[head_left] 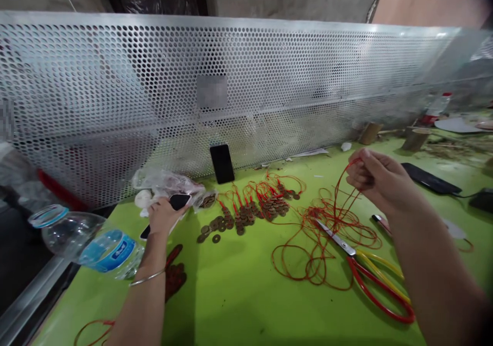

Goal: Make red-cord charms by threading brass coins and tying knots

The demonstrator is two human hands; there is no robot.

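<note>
My left hand [164, 216] is closed on a small black object [179, 202], whose kind I cannot make out, beside a crumpled clear plastic bag [165, 181]. Raised at the right, my right hand [372, 174] pinches a red cord [339, 184]. The cord hangs down to a loose tangle of red cord [319, 253] on the green table. Scissors [346, 246] with red and yellow handles lie with their blades on the tangle. Between my hands, round coins with holes [246, 215] lie in rows, many tied with red cord.
A clear plastic bottle [92, 243] leans beside my left forearm. A black phone [222, 164] stands upright against the perforated metal panel [269, 79]. Dark reddish pieces [175, 276] lie near my left wrist. At the right are a black device [431, 178] and wooden blocks [416, 139].
</note>
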